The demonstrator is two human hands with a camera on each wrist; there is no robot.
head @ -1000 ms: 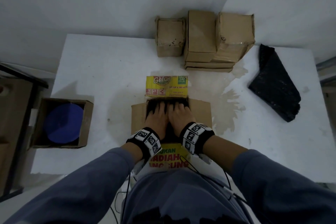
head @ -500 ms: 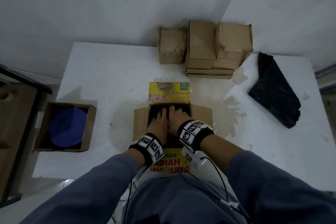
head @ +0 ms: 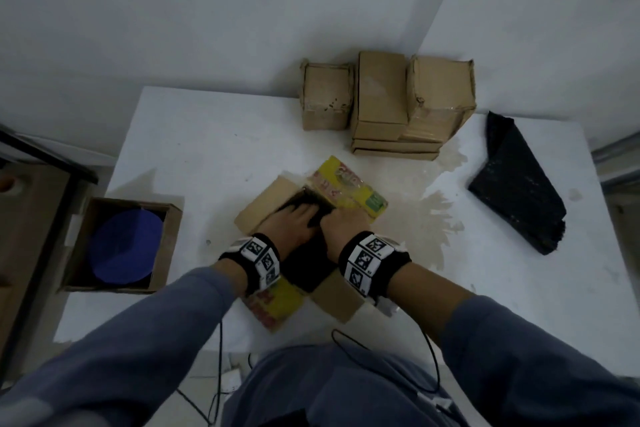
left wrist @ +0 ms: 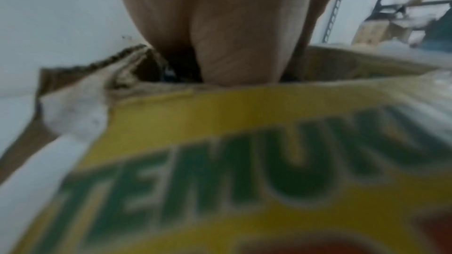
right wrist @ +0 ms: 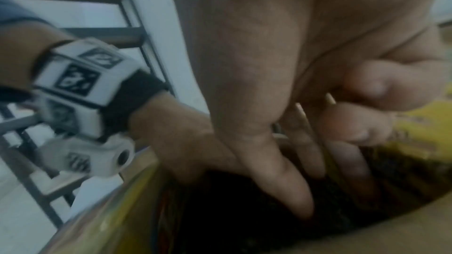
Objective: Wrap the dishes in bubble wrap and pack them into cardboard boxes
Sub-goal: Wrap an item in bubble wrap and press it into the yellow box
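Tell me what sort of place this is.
Probably a bare room set up as a packing station, not a kitchen. A white table stands against plain walls, with closed cardboard boxes stacked at its back, a folded black sheet of wrap, and an open box holding a blue plate.

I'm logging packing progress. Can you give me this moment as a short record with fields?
open box: yellow-flapped box, table centre
contents: black wrapped bundle
left hand: pressing on bundle
right hand: on bundle, fingers at far flap
side box: blue plate inside, unwrapped
spare wrap: black bubble wrap, right
closed boxes: back of table
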